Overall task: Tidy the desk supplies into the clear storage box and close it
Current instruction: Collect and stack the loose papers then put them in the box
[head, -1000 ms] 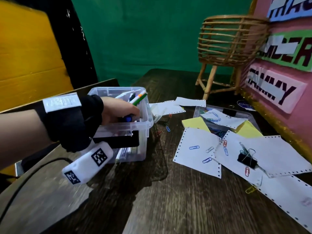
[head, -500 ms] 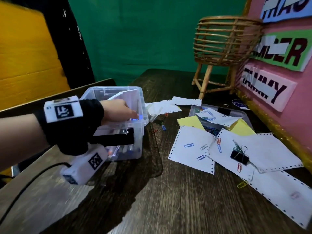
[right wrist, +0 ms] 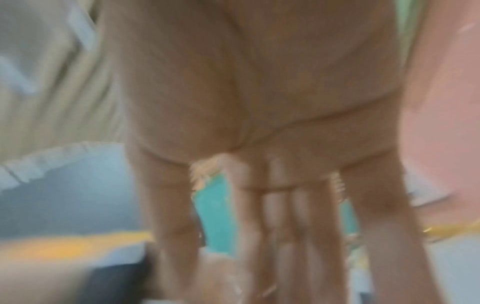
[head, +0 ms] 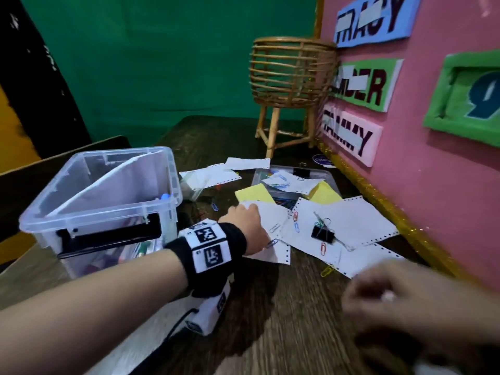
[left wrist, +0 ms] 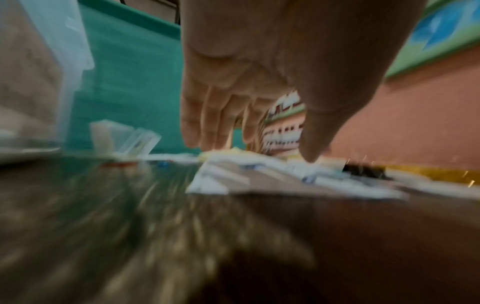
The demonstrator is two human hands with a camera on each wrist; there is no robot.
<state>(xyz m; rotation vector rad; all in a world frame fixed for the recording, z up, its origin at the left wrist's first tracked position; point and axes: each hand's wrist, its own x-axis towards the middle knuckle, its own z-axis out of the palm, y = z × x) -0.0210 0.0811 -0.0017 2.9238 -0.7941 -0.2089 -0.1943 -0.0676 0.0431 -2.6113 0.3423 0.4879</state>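
Observation:
The clear storage box [head: 100, 201] stands open at the left, with pens at its bottom and a white sheet leaning inside. My left hand [head: 243, 223] is down over the nearest white perforated sheet [head: 273, 220], just right of the box. In the left wrist view that hand [left wrist: 249, 148] is empty, its fingers straight and pointing down and the thumb tip at the paper. My right hand [head: 392, 296] hovers blurred at the lower right, near the edge of another sheet. The right wrist view shows its fingers [right wrist: 272, 205] spread and holding nothing.
More white sheets, yellow notes [head: 254, 193], coloured paper clips [head: 296, 216] and a black binder clip [head: 322, 234] are scattered to the right. The clear lid [head: 316, 173] lies under papers further back. A wicker stand [head: 289, 74] and a pink board [head: 433, 147] close off the right side.
My left hand let go of the pens in the box, came out and moved right and down onto the loose sheets. My right hand came into view at the lower right.

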